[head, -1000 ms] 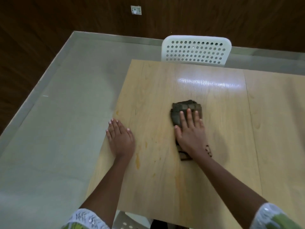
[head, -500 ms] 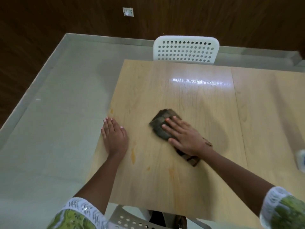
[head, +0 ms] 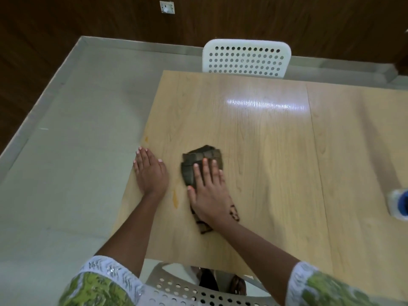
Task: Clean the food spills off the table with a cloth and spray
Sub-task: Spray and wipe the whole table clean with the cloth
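Observation:
A folded dark brown cloth (head: 198, 159) lies on the light wooden table (head: 265, 140). My right hand (head: 208, 191) presses flat on it with straight fingers, hiding its near half. My left hand (head: 150, 172) rests flat on the table near the left edge, apart from the cloth. An orange food smear (head: 175, 198) sits between my two wrists, and a small orange spot (head: 146, 139) marks the left edge further back. The spray bottle (head: 398, 202), white with a blue part, is partly cut off at the right border.
A white perforated chair (head: 246, 58) stands at the table's far side. Another perforated chair (head: 183, 290) is under the near edge below me. Grey floor (head: 66, 151) runs along the left, with a dark wooden wall (head: 110, 18) behind.
My right hand has swept the cloth left, then turned it so the fingers point away again. My left hand has stayed flat in place. The spray bottle has come into view at the right.

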